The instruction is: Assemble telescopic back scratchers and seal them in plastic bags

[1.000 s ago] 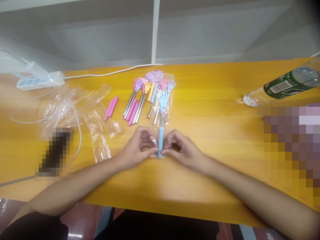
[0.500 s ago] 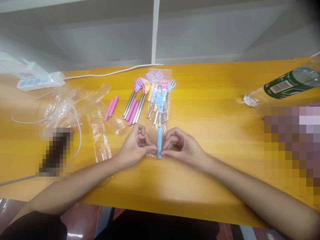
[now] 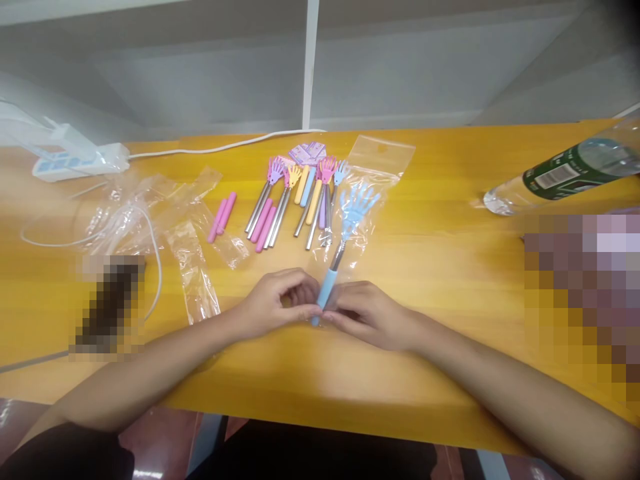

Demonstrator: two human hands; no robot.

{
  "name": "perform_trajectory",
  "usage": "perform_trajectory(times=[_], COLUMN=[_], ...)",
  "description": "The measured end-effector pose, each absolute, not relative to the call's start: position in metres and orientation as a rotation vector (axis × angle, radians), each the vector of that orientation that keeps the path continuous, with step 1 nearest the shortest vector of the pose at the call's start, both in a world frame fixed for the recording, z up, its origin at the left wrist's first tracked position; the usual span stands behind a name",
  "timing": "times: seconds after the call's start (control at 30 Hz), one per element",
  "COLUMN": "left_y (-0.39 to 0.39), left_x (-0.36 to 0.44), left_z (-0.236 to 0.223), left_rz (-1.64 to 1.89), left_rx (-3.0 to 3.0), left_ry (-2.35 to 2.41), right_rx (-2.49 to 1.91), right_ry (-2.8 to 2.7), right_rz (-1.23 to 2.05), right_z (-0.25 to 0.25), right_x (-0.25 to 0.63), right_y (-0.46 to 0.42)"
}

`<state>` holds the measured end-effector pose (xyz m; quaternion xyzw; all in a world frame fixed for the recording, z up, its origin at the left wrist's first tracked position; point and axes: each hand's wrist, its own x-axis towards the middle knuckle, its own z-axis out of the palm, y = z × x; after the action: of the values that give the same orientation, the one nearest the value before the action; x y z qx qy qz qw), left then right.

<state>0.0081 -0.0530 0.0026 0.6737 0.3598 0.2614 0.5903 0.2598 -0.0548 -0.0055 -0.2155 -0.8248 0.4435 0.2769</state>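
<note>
A light blue back scratcher with a hand-shaped head and metal rod lies inside a clear plastic bag. It leans toward the upper right. My left hand pinches the bag's lower end beside the handle, thumb against it. On the other side, my right hand has its fingers closed at the same end. Just beyond them lie several loose back scratcher rods with hand-shaped heads, among them purple, yellow and pink ones. Pink handle grips rest between the rods.
Two more pink grips and crumpled clear bags lie on the left. Purple printed cards sit behind the rods. A white power strip with cables stands back left. On the right lies a water bottle beside a pixelated area.
The bagged back scratcher has swung from nearly straight to a tilt toward the right, uncovering the loose rods and grips behind it. My hands have come closer together around its lower end.
</note>
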Motion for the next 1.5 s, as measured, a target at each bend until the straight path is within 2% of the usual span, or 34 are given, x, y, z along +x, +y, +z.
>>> perform_trajectory(times=[0.13,0.47,0.77,1.07,1.23,1.37,1.5], left_y=[-0.055,-0.058,-0.058,-0.062,-0.061,-0.060,-0.061], left_x=[0.007,0.007,0.008,0.008,0.005,0.004,0.004], left_z=[-0.001,-0.001,0.002,-0.007,0.004,0.010,0.007], left_rz=[0.609,0.582,0.551,0.623,0.565,0.464,0.422], left_rx=[1.883,1.968,2.190,2.263,2.170,2.130,2.106], left_ry=[0.754,0.686,0.620,0.641,0.687,0.713,0.779], right_rx=[-0.531,-0.568,-0.549,-0.796,-0.937,-1.192,-1.510], right_ry=[-2.249,-2.333,-2.108,-2.308,-2.182,-2.194,-2.065], right_rz=[1.156,1.262,0.960,1.086,1.194,0.925,0.242], right_z=[-0.004,0.000,-0.011,-0.003,0.024,0.058,0.071], right_x=[0.260,0.261,0.261,0.258,0.260,0.283,0.347], right_y=[-0.056,-0.052,-0.054,-0.057,-0.058,-0.072,-0.105])
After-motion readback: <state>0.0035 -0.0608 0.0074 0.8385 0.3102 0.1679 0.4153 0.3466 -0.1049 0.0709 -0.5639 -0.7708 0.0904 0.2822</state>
